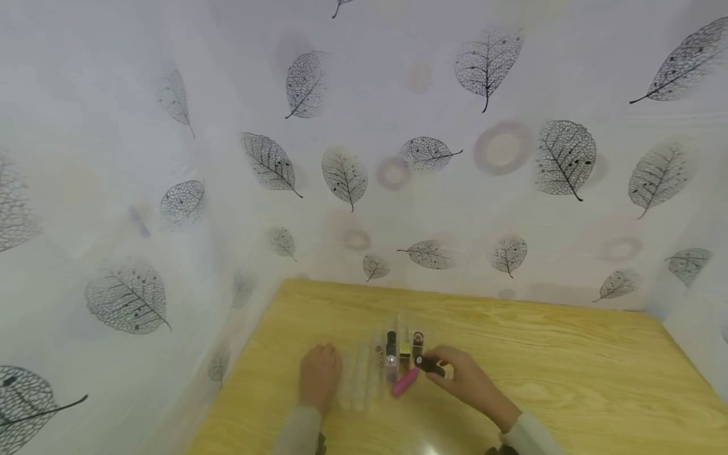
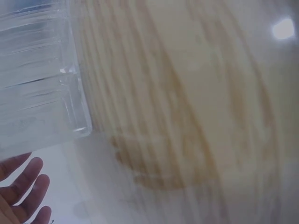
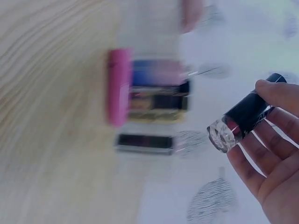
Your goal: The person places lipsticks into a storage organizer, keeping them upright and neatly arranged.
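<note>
My right hand point(image 1: 467, 380) pinches a dark lipstick tube point(image 3: 247, 114) with a clear faceted end, thumb on one side and fingers on the other. It is held above the table, right of a clear plastic organizer point(image 1: 357, 385). Across the organizer's near right part lies a pink tube point(image 3: 120, 87). Several cosmetics stand or lie there, among them a tube with a black top point(image 1: 391, 340) and a dark piece point(image 3: 145, 141), blurred in the right wrist view. My left hand point(image 1: 320, 378) rests beside the organizer's left end, fingers relaxed; whether they touch it I cannot tell.
A yellow wood-grain table point(image 1: 569, 373) carries everything. Pale sheeting point(image 1: 352, 95) printed with dark leaf shapes rises behind the table and along its sides. Light glares off the tabletop near its front edge.
</note>
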`<move>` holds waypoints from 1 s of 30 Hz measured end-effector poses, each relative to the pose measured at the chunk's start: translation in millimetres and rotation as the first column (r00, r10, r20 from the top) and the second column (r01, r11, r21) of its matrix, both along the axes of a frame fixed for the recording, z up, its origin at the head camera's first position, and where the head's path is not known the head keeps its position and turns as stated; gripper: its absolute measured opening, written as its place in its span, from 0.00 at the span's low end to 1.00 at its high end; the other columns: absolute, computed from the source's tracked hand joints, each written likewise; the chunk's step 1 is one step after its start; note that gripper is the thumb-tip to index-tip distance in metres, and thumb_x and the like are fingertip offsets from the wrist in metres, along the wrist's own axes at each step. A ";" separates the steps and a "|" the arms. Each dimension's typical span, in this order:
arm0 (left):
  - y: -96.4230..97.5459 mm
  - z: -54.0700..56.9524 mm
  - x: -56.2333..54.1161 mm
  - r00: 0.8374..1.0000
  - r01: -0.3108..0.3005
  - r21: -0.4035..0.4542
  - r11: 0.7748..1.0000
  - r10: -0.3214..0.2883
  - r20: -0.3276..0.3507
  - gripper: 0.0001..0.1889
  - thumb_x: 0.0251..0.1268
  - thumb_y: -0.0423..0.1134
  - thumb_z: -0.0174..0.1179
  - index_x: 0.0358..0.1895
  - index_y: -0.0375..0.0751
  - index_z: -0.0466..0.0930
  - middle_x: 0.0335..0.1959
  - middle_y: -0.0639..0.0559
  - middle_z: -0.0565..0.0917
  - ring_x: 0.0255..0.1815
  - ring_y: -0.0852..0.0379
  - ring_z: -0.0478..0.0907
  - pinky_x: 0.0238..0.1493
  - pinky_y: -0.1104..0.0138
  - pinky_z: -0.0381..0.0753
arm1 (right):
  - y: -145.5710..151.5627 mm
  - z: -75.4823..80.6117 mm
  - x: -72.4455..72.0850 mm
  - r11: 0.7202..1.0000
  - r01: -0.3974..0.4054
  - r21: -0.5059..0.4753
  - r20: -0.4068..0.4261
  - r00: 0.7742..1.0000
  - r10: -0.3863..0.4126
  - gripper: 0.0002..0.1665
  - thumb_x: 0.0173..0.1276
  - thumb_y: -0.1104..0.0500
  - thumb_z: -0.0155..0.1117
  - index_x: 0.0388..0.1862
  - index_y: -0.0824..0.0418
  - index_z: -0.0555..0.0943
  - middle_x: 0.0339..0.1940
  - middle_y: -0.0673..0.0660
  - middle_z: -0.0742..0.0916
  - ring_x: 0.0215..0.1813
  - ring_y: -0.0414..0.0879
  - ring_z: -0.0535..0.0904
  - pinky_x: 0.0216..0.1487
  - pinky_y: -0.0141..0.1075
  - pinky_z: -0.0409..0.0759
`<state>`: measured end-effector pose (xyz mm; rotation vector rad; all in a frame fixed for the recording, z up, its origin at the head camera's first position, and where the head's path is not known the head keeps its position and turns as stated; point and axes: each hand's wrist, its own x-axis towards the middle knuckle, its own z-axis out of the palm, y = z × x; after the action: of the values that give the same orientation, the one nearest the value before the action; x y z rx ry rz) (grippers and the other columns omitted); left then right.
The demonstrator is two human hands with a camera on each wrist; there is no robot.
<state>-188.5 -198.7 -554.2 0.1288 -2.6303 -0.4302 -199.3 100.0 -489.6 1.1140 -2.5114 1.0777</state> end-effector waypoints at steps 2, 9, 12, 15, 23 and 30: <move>-0.8 -0.2 -0.8 1.000 -0.012 -0.009 1.000 0.012 0.020 0.06 0.62 0.38 0.55 0.29 0.42 0.79 0.24 0.51 0.78 0.26 0.56 0.73 0.29 0.63 0.73 | -0.7 11.2 6.3 0.999 0.004 -0.046 -0.001 1.000 -0.004 0.19 0.51 0.67 0.70 0.44 0.62 0.80 0.38 0.52 0.87 0.38 0.37 0.81 0.40 0.34 0.82; -3.2 7.1 -2.4 0.999 -0.019 -0.046 0.999 0.021 0.041 0.07 0.60 0.39 0.56 0.33 0.40 0.79 0.26 0.48 0.79 0.27 0.54 0.74 0.29 0.62 0.75 | -0.1 43.8 29.1 0.972 -0.002 -0.233 0.086 0.996 0.023 0.16 0.56 0.64 0.68 0.45 0.61 0.80 0.39 0.53 0.87 0.38 0.38 0.83 0.43 0.35 0.82; -2.3 11.7 -1.0 1.000 -0.016 -0.047 0.999 0.017 0.017 0.06 0.57 0.38 0.58 0.35 0.40 0.79 0.30 0.47 0.80 0.30 0.52 0.76 0.32 0.61 0.77 | 0.8 52.6 37.6 0.952 -0.018 -0.304 0.157 0.985 0.069 0.16 0.58 0.65 0.66 0.46 0.62 0.79 0.38 0.53 0.87 0.39 0.36 0.82 0.45 0.33 0.81; 7.6 20.8 2.5 0.997 0.031 -0.050 0.998 -0.034 -0.064 0.08 0.54 0.36 0.60 0.38 0.40 0.79 0.36 0.47 0.81 0.37 0.52 0.78 0.39 0.60 0.79 | 1.7 58.8 45.2 0.933 -0.045 -0.357 0.192 0.974 0.121 0.16 0.58 0.67 0.65 0.47 0.65 0.78 0.38 0.52 0.86 0.39 0.35 0.82 0.47 0.30 0.80; 81.8 78.2 39.6 0.815 0.579 0.096 0.810 -0.569 -0.112 0.10 0.61 0.44 0.59 0.43 0.47 0.78 0.40 0.56 0.82 0.41 0.61 0.77 0.43 0.69 0.79 | 0.1 67.7 56.1 0.897 -0.109 -0.428 0.175 0.964 0.201 0.17 0.58 0.72 0.63 0.48 0.65 0.77 0.39 0.58 0.85 0.41 0.35 0.82 0.48 0.28 0.80; 115.1 92.1 65.5 0.635 0.699 0.420 0.579 -0.773 0.007 0.20 0.68 0.51 0.51 0.60 0.52 0.67 0.53 0.58 0.79 0.50 0.64 0.75 0.48 0.69 0.77 | -1.3 68.5 59.4 0.901 -0.115 -0.418 0.160 0.967 0.198 0.18 0.59 0.71 0.62 0.49 0.63 0.77 0.40 0.56 0.85 0.43 0.35 0.82 0.48 0.29 0.80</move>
<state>-123.0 -83.6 -462.2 -0.9111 -2.6267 -1.2747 -139.9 98.7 -421.1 1.1435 -2.2007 1.7399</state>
